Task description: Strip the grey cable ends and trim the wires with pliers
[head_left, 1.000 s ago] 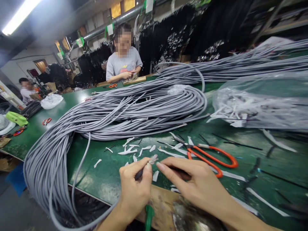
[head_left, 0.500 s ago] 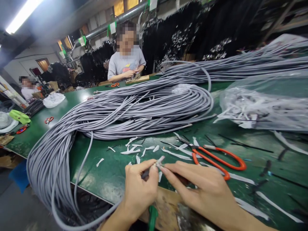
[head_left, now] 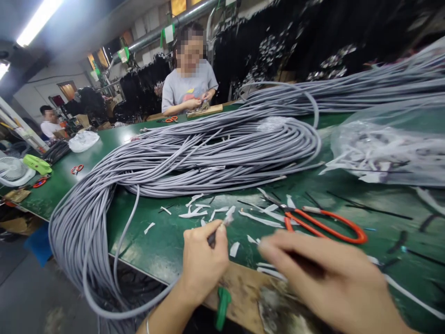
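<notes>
Pinching the stripped cable end (head_left: 222,223) between thumb and fingers, the left hand (head_left: 203,264) held it above the green table (head_left: 156,241); the right hand (head_left: 327,278), blurred, hovered loosely spread near orange scissors (head_left: 323,226)

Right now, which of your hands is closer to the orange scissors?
Right. My right hand is blurred, just below and in front of the orange scissors without touching them. My left hand is further left, pinching a grey cable end.
</notes>
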A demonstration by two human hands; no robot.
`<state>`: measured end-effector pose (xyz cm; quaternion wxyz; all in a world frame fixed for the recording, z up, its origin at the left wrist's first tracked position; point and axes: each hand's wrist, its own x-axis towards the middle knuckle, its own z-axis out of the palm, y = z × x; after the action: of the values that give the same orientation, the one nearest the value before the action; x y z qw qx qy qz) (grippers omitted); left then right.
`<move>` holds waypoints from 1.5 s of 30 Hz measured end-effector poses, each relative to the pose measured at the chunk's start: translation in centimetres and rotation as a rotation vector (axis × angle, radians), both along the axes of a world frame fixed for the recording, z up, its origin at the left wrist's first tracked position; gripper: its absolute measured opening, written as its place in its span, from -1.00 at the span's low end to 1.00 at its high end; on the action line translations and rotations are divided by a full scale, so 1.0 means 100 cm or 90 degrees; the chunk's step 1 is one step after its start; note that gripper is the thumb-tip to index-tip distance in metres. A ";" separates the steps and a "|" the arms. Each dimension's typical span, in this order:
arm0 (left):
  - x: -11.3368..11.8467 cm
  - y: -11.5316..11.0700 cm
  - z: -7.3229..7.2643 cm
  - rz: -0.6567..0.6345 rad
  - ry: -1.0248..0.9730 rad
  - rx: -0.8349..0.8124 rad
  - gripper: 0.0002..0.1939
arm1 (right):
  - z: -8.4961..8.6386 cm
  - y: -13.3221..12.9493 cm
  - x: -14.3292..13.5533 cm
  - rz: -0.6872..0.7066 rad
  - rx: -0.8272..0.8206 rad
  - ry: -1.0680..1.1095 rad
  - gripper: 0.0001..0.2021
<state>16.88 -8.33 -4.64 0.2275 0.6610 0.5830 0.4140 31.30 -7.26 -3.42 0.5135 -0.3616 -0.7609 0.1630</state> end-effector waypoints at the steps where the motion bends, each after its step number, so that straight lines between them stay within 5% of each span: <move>1: 0.000 0.000 -0.001 0.009 -0.037 0.008 -0.69 | -0.001 0.003 0.000 -0.026 -0.044 0.006 -0.72; 5: 0.004 -0.001 -0.006 0.018 -0.151 0.039 -0.76 | -0.009 0.017 -0.005 -0.050 -0.207 0.016 -0.62; 8: 0.004 -0.004 -0.009 0.008 -0.117 0.086 -0.81 | -0.010 0.015 -0.008 -0.041 -0.221 0.007 -0.60; 14: -0.002 -0.002 -0.009 0.039 -0.173 0.080 -0.80 | 0.002 0.003 -0.006 -0.022 -0.017 -0.073 -0.68; 19: -0.005 0.000 -0.011 0.037 -0.267 0.036 -0.79 | 0.004 0.014 0.003 -0.169 0.078 -0.150 -0.67; 34: -0.003 -0.005 -0.005 0.043 -0.112 0.147 -0.87 | 0.001 0.012 0.002 -0.120 0.283 -0.258 -0.70; 37: -0.003 -0.005 -0.007 0.032 -0.078 0.183 -0.87 | -0.004 0.013 0.002 -0.092 0.227 -0.253 -0.70; 42: -0.003 -0.004 -0.008 0.014 -0.042 0.156 -0.87 | -0.007 0.006 -0.004 0.009 -0.035 -0.130 -0.71; 45: -0.003 -0.001 -0.009 0.045 -0.012 0.097 -0.87 | -0.001 -0.009 -0.003 0.027 -0.017 -0.057 -0.70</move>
<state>16.54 -8.44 -5.59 0.1672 0.6515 0.5704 0.4714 31.05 -8.13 -3.50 0.4704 -0.3594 -0.7884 0.1673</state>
